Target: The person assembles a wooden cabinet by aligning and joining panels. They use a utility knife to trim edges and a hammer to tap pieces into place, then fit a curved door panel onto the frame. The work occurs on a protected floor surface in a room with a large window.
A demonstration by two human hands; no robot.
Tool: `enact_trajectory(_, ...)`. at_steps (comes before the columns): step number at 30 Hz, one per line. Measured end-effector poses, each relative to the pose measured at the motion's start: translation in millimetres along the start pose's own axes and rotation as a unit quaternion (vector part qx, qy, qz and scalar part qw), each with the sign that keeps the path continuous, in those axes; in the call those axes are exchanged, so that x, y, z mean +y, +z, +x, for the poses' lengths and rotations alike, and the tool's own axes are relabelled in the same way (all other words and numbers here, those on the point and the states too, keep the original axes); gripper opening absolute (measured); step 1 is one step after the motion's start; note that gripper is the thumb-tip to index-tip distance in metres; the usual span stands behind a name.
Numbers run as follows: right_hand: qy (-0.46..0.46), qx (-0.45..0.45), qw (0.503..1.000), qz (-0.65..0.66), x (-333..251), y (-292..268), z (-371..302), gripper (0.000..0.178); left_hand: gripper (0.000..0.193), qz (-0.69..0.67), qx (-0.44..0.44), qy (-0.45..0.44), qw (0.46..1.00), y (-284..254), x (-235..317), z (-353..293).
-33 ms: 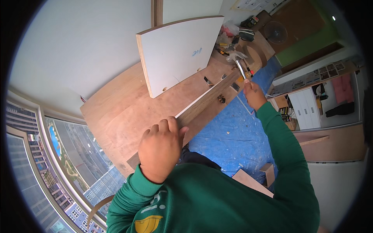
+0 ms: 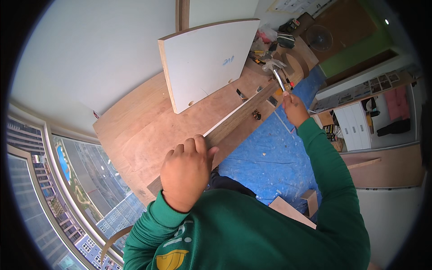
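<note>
My left hand (image 2: 186, 168) is closed over the near part of a narrow wooden board (image 2: 234, 118), fingers across its top edge and thumb on the side facing me. This board stands on edge along the wooden worktable (image 2: 144, 130). At its far end, my right hand (image 2: 293, 108) grips a claw hammer (image 2: 278, 77) by the handle. The hammer's metal head is above or beside the board's far end; I cannot tell whether they touch. Behind the board, a large white panel (image 2: 207, 65) with wood-coloured edges stands upright on the table.
Small dark tools, one a cutter (image 2: 241, 94), lie near the board. Plastic bags (image 2: 267, 33) and more tools crowd the table's far end. A blue sheet (image 2: 252, 157) covers the floor on the right, with wood offcuts (image 2: 292, 211) on it. Windows (image 2: 85, 180) border the left.
</note>
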State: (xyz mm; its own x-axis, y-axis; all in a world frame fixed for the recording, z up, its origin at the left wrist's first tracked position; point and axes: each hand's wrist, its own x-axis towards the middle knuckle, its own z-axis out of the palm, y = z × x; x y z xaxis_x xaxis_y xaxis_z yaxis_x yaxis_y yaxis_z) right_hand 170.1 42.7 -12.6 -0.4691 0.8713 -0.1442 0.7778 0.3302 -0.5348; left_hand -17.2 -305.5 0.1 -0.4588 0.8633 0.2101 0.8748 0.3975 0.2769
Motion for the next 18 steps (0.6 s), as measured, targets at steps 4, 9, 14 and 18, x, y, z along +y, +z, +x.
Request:
enact_trajectory(4,0.043,0.006,0.998,0.042,-21,11,-23,0.053,0.038,-0.009,0.032,-0.001,0.999,2,2,0)
enact_trajectory(9,-0.128,-0.075,0.989,0.017,-83,57,-121,0.049,0.039,-0.014,0.006,-0.011,1.000,2,1,0)
enact_trajectory(14,-0.096,-0.128,0.987,-0.005,-100,49,-129,0.049,0.045,-0.041,-0.007,0.006,0.999,-13,-10,-7)
enact_trajectory(18,-0.048,-0.121,0.991,-0.007,-87,34,-115,0.049,0.048,-0.106,-0.088,-0.021,0.990,-46,-41,-40)
